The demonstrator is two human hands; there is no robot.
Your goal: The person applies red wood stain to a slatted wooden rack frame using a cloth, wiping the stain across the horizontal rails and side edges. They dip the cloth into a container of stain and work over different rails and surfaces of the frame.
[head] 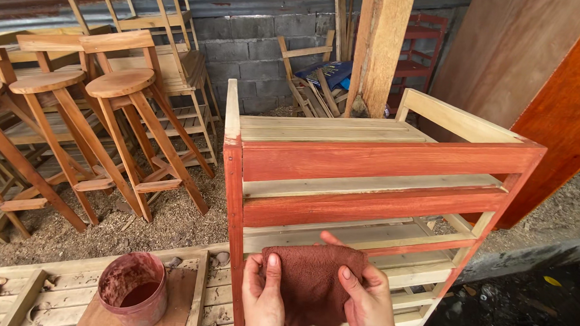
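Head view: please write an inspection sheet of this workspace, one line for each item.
Surface: pallet boards, dusty, with wood chips.
Job's things: dark red cloth held in front of wooden shelf rack; front rails red-stained, inner slats bare; stained bucket at the left.
Clutter: sawdust on ground.
Grippers: left hand and right hand both pinch the cloth with their fingers.
Cables: nothing seen.
Surroundings: wooden stools, block wall, wooden post, red panel.
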